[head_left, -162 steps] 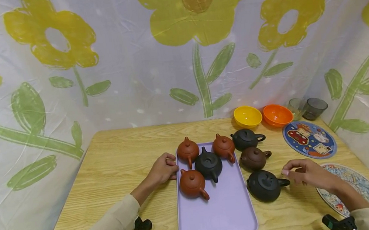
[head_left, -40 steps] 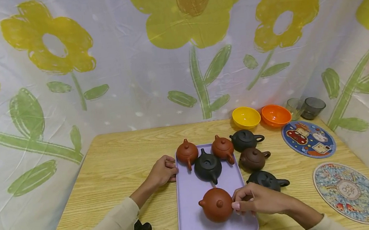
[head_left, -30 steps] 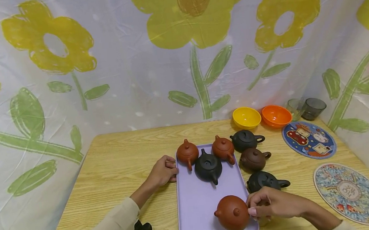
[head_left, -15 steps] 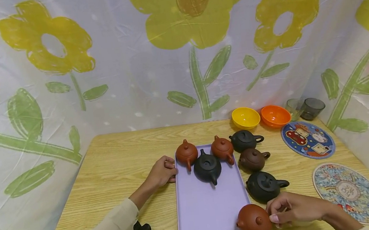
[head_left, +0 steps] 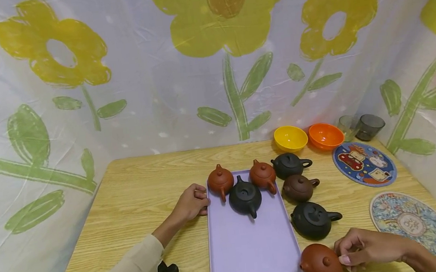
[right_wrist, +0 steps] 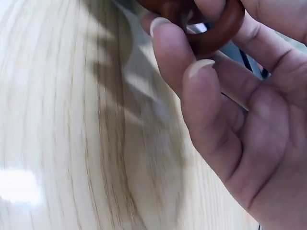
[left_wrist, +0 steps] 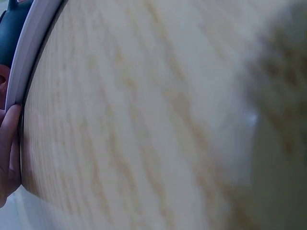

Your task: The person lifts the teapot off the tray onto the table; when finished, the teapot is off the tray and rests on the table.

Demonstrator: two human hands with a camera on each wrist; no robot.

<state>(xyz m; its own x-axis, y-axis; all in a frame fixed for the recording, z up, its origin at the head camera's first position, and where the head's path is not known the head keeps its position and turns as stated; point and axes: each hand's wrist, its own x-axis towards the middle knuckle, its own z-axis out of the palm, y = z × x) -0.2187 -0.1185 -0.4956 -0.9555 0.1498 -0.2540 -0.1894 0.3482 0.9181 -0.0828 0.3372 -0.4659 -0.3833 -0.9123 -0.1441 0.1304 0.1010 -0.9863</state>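
Teapot (red) is just R of tray, R hand pinching its handle, prob to steady it, L hand gripping tray's L edge, prob so it won't slide.

A curtained booth; flowered cloth backs a wooden table.

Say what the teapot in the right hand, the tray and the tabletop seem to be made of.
Held teapot: probably unglazed clay, going by its reddish-brown, mostly matte surface.
Tray: likely plastic, smooth, with even lilac colour and rounded rim.
Tabletop: glossy wood or wood-look laminate, with grain and glare showing; which, I can't tell.
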